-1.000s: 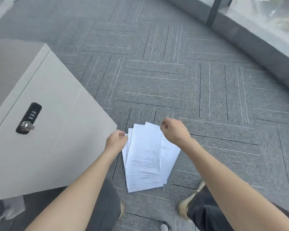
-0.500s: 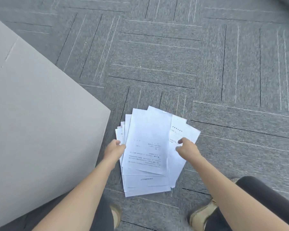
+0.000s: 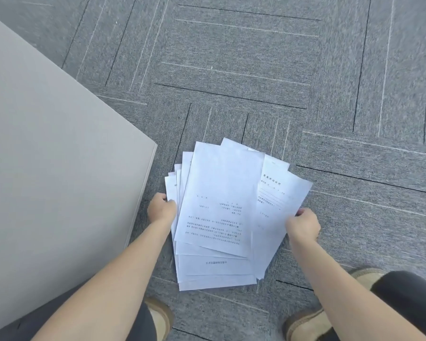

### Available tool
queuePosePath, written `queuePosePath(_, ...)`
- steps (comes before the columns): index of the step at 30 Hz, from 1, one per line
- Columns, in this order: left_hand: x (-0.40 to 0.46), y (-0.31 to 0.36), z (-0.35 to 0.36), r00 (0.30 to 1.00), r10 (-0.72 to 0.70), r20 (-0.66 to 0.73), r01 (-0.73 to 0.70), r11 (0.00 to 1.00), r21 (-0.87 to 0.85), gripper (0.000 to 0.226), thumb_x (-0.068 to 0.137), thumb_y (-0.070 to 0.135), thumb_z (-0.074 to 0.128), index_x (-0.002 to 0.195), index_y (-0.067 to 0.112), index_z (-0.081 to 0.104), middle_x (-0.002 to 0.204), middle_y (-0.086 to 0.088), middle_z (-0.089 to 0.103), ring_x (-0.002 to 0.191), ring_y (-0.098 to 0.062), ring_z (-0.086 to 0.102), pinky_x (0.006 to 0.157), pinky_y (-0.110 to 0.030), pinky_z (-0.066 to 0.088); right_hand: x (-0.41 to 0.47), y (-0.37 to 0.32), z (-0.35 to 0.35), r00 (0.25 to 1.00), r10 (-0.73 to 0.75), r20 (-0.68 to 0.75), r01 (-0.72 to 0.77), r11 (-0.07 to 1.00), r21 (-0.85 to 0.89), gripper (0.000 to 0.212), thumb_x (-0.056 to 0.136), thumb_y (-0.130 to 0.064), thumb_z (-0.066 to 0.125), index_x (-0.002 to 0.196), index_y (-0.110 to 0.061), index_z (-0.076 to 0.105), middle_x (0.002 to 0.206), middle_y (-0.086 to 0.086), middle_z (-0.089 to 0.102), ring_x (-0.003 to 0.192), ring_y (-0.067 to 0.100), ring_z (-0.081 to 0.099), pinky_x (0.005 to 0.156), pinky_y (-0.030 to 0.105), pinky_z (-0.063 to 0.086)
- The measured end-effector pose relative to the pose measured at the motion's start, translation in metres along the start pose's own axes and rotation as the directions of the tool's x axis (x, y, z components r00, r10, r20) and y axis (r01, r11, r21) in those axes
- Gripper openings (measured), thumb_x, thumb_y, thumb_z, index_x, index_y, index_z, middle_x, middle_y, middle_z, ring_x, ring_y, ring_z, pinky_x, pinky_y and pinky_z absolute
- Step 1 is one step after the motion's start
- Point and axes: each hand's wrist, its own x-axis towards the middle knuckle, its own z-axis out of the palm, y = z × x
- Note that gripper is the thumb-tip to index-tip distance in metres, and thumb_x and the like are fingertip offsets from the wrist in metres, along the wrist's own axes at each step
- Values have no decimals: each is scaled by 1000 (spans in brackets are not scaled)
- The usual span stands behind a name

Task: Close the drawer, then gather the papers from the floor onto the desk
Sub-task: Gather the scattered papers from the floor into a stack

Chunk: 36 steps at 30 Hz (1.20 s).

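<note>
Several white printed papers (image 3: 219, 207) lie fanned in a loose pile on the grey carpet in front of me. My left hand (image 3: 160, 209) grips the pile's left edge, fingers curled around the sheets. At the right edge, my right hand (image 3: 303, 225) pinches the outermost sheet. The grey cabinet (image 3: 54, 173) stands at the left; from here I see only its plain front panel, with no drawer gap showing. The desk is out of view.
Grey carpet tiles (image 3: 280, 77) stretch away beyond the papers. My two tan shoes (image 3: 160, 316) (image 3: 308, 324) and dark trouser legs are at the bottom, either side of the pile. The cabinet's corner sits close to the papers' left side.
The view has dropped closer to the floor and the cabinet's lock has left the frame. Both hands slid down from the pile's top to grip its left and right edges.
</note>
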Motion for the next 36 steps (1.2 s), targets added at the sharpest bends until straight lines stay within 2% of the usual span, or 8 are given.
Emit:
queuePosePath(3, 4, -3, 5, 999, 15, -30, -15, 1000, -18, 23, 82, 2, 54, 98, 11, 68, 100, -10, 73, 96, -31, 66, 81, -33, 51, 9, -1, -1, 996, -90, -15, 90, 996, -18, 16, 78, 4, 47, 69, -7, 55, 75, 16, 63, 67, 31, 52, 57, 35, 43)
queuePosePath(8, 12, -6, 4, 998, 19, -57, -24, 996, -90, 19, 81, 1, 59, 92, 13, 70, 95, -7, 72, 85, -25, 62, 78, -29, 49, 16, -13, 0, 986, -162, 27, 164, 986, -45, 13, 84, 0, 53, 81, -2, 65, 73, 11, 66, 71, 31, 61, 63, 41, 54)
queuePosePath(12, 16, -11, 6, 1000, 15, 3, -14, 983, -181, 18, 77, 6, 65, 79, 23, 67, 89, -3, 73, 90, -26, 70, 87, -42, 58, 13, -30, 7, 957, -237, 168, 254, 963, -89, 19, 88, -7, 68, 106, -10, 64, 87, 2, 62, 90, 25, 62, 77, 36, 52)
queuePosePath(14, 16, -11, 8, 998, 52, 40, -44, 983, -181, 16, 77, 8, 66, 83, 23, 70, 90, -2, 74, 90, -24, 71, 88, -43, 58, 9, -39, 15, 936, -253, 244, 277, 958, -67, 29, 89, -9, 68, 116, -9, 59, 95, 4, 62, 83, 21, 61, 68, 29, 49)
queuePosePath(17, 9, -4, 9, 991, 119, 55, -108, 979, -175, 17, 80, 8, 66, 91, 20, 71, 89, -1, 73, 84, -21, 68, 85, -34, 55, 2, -47, 25, 896, -324, 304, 382, 911, -153, 12, 94, -10, 57, 106, -9, 59, 96, 7, 62, 71, 17, 55, 50, 24, 36)
queuePosePath(23, 8, -4, 4, 997, 62, 53, -49, 975, -216, 20, 79, 6, 67, 96, 17, 65, 90, -3, 68, 90, -24, 67, 87, -35, 53, -12, -34, 25, 921, -372, 118, 384, 918, -99, 28, 100, -11, 40, 114, -9, 64, 95, 8, 65, 75, 21, 60, 60, 29, 44)
queuePosePath(30, 8, -5, 7, 990, 105, 96, -95, 990, -102, 13, 78, 10, 70, 86, 20, 69, 90, -2, 71, 92, -24, 68, 90, -37, 54, -18, -31, 40, 881, -439, 179, 469, 861, -197, 28, 83, 3, 40, 80, -9, 64, 72, 9, 64, 74, 36, 61, 61, 37, 46)
queuePosePath(36, 8, -2, 7, 993, 100, 68, -97, 994, -49, 21, 84, 13, 59, 101, 14, 71, 103, -5, 73, 100, -25, 65, 95, -36, 50, -23, -37, 48, 924, -366, 109, 376, 923, -84, 35, 95, -5, 37, 114, -5, 66, 106, 14, 70, 94, 32, 60, 76, 32, 41)
